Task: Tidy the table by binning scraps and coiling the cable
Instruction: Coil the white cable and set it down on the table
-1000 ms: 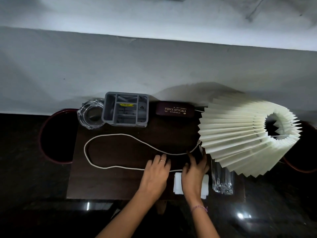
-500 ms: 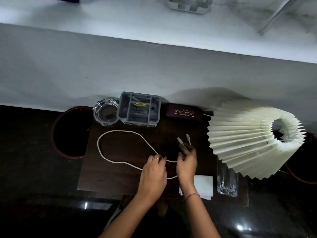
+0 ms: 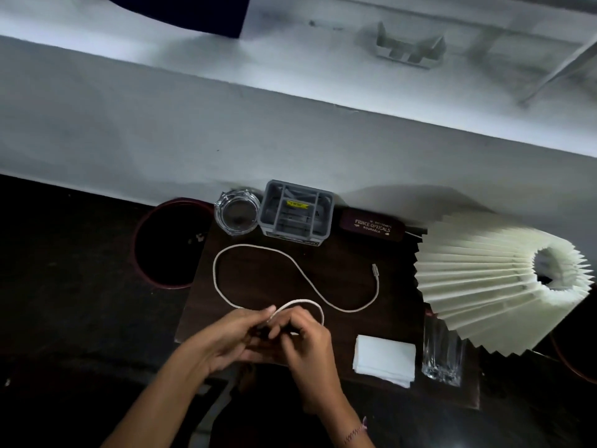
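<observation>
Where the dark wooden table point(image 3: 268, 279) meets its near edge, both hands come together over the cable point(image 3: 246, 246). The left hand point(image 3: 226, 341) has its fingers curled, thumb and forefinger pinching the pale braided cord. The right hand point(image 3: 307, 347) is curled too, its fingers closed round the same stretch just beside the left. A small loop of cord arches up out of that double grip and bends back over the right knuckles.

Beyond the fingers the cable lies slack on the wood. It swings left in a wide oval, then snakes right to end in a metal plug point(image 3: 374, 270), well apart from either hand.

To the right sit a folded white tissue point(image 3: 384, 360) and a ribbed glass tumbler point(image 3: 441, 357), with a cream pleated lampshade point(image 3: 484, 286) lying tilted on its side above them.

Along the far edge stand a faceted glass ashtray point(image 3: 237, 211), a grey plastic organiser point(image 3: 297, 215) with compartments, and a maroon spectacle case point(image 3: 371, 225). A round, red-rimmed bin point(image 3: 174, 202) sits off the table's left corner, against the pale wall point(image 3: 226, 140).
</observation>
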A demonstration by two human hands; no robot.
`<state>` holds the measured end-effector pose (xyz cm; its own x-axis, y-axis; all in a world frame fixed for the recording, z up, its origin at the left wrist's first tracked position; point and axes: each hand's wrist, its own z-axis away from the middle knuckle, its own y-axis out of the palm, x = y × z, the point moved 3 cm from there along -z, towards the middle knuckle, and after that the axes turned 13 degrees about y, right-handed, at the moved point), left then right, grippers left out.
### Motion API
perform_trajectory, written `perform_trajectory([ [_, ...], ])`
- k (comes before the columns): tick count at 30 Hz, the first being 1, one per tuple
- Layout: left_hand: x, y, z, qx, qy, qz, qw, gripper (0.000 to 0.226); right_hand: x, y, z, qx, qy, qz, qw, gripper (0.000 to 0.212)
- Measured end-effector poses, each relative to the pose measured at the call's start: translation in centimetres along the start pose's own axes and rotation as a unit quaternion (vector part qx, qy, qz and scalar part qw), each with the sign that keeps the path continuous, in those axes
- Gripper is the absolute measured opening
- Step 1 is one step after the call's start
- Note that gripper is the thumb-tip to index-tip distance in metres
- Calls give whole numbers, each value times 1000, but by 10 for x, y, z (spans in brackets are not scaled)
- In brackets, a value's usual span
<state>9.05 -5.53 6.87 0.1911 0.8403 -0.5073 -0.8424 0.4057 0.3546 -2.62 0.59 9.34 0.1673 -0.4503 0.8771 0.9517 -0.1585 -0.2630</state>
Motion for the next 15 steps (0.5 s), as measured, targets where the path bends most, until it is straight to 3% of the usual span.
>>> perform_trajectory([
  [4,-16,-1,20,15,114,-140,983,38,11,0,6,58,-13,24,998,28],
  [6,-19,6,25,24,128,-171,977,35,16,-4,6,52,3,17,998,27],
  [10,-21,22,37,7,106,-145,984,35,22,-18,0,-33,7,5,999,38],
  [15,-31,41,59,31,111,-11,993,35,26,-29,-4,-7,33,12,999,47],
])
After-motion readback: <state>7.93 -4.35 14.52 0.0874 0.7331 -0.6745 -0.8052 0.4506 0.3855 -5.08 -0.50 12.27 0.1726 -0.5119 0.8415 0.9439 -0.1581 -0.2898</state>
